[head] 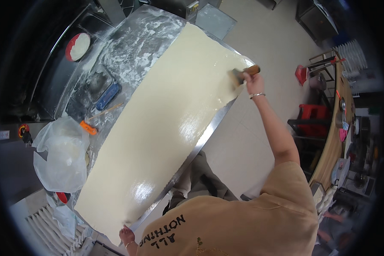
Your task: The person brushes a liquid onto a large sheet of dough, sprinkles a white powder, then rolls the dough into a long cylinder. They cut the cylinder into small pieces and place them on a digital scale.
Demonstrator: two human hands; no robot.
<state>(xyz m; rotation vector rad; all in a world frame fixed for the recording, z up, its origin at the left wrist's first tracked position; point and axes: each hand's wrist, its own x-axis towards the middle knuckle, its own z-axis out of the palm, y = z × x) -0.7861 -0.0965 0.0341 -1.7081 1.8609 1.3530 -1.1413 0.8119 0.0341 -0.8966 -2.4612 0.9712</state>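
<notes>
A long sheet of pale dough (147, 121), shiny in places, lies across a metal worktable (166, 19) dusted with flour. My right hand (254, 84) grips a wooden-handled brush (236, 77), its blurred bristles at the dough near the far right edge. At the dough's near lower corner is my left hand (127, 235), its fingers closed at the edge; whether they pinch the dough cannot be told. To the left of the sheet lie a blue-handled tool (108, 96), a thin stick (105, 111) and an orange-handled tool (88, 127).
A translucent plastic bag (62, 153) covers something at the table's left side. Beyond it stands a red bowl of flour (80, 47). A wooden counter (331, 140) holds various items on the right, with a red stool (314, 118) beside it. Someone's legs or trousers (208, 176) show below the table edge.
</notes>
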